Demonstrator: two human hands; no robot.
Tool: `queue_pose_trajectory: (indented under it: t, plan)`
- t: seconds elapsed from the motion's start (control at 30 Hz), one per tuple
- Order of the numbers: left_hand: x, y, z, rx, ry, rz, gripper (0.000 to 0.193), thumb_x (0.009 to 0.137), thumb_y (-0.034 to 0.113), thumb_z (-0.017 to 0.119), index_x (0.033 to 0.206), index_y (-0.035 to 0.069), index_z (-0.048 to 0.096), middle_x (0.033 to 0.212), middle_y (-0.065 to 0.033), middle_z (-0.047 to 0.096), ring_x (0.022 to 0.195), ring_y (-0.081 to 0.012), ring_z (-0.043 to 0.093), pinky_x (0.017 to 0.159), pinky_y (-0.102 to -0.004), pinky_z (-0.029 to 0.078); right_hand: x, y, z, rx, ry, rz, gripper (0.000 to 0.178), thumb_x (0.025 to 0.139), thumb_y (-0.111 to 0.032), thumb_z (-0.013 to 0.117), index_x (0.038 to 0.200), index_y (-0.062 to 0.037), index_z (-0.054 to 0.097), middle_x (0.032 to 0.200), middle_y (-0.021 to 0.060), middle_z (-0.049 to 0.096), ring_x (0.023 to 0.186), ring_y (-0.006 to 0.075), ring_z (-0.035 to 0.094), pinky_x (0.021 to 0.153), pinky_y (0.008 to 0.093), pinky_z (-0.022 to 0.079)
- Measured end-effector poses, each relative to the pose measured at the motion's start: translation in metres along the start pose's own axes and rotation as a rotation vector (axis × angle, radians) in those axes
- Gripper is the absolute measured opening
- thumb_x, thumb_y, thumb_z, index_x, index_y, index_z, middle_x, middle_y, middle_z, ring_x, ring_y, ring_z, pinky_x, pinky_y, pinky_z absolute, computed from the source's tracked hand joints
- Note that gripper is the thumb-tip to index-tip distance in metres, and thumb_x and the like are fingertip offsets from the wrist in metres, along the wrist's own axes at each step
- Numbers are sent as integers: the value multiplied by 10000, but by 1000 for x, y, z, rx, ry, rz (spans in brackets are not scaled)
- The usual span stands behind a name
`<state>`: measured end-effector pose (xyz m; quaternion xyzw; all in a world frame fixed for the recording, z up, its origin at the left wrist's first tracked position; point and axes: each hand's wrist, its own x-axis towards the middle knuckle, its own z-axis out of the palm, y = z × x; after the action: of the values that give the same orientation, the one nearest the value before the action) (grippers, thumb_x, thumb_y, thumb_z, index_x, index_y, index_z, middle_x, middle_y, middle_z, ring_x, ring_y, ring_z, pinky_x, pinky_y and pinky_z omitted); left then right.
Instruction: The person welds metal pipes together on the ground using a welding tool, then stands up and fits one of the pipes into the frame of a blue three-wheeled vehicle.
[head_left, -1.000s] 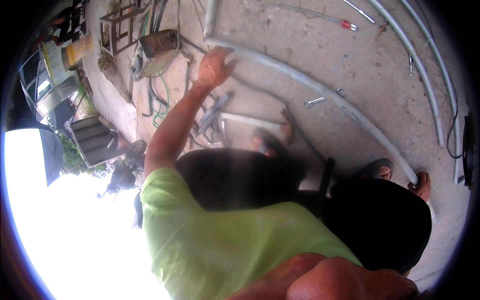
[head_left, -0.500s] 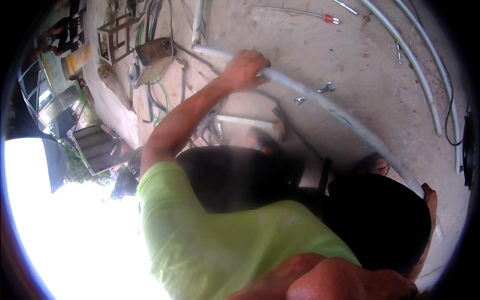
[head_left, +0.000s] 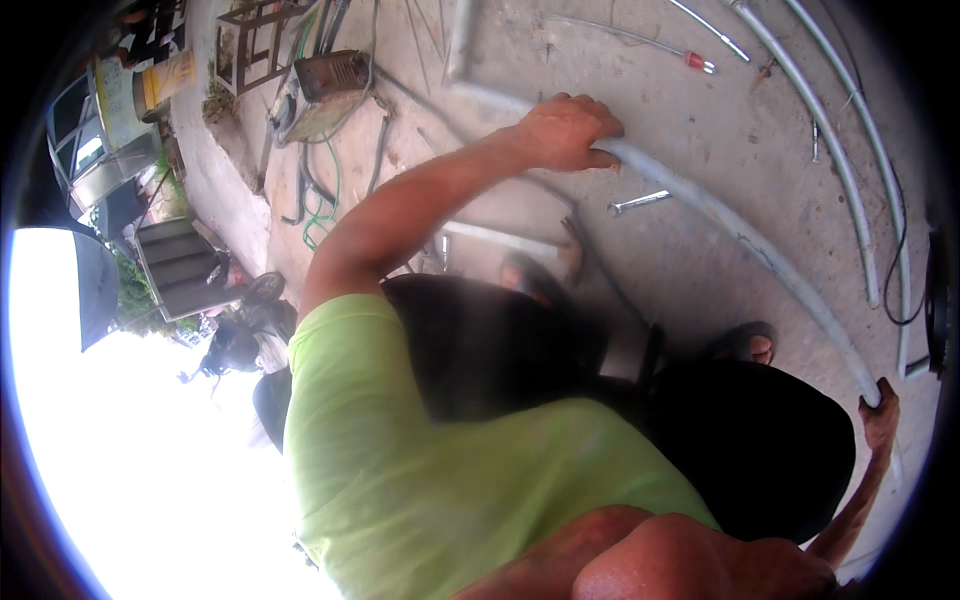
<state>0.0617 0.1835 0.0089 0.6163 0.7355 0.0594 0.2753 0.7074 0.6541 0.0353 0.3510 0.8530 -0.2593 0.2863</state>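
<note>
Both my hands grip a long grey metal pipe (head_left: 745, 235), which runs from the upper middle down to the right. My left hand (head_left: 570, 132) is closed over its upper part, with the arm stretched across. Near the right rim, my right hand (head_left: 880, 415) is wrapped round the lower part. Past my left hand, the pipe reaches a corner where a length points upward; whether this is one bent piece, I cannot tell. On the floor just below the pipe lies a wrench (head_left: 640, 203). My dark-clad knees hide part of the floor.
Curved pipes (head_left: 825, 150) and a black cable (head_left: 905, 260) lie on the right. A red-ended rod (head_left: 698, 62) rests at the top. Upper left are a metal frame (head_left: 255, 45), a rusty box (head_left: 333, 75), a green cord (head_left: 325, 215) and a yellow bucket (head_left: 168, 80).
The pipe and my left hand have shifted right in view. My right hand has moved outward from my knee and shows more fully. The whole view has shifted slightly.
</note>
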Motion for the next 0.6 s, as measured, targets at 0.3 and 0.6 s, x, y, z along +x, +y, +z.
queue_pose_trajectory:
  t: [0.3,0.6]
  plan:
    - [-66,-262,-108,50,246,-781,412,948,442,655,1232,161,752,1215,-118,753,1122,-318,707,983,-413,541,-1,-5,-2,-83,49,40,233,782,-60,705,833,-29,480,677,163,465,623,300,418,607,454,425]
    - [-84,-306,-11,143,120,-878,427,901,446,644,1225,175,714,1341,-149,681,1255,-379,635,1051,-478,504,-6,-8,-9,-80,36,90,228,765,-20,707,814,-30,484,660,122,462,626,237,429,596,437,418]
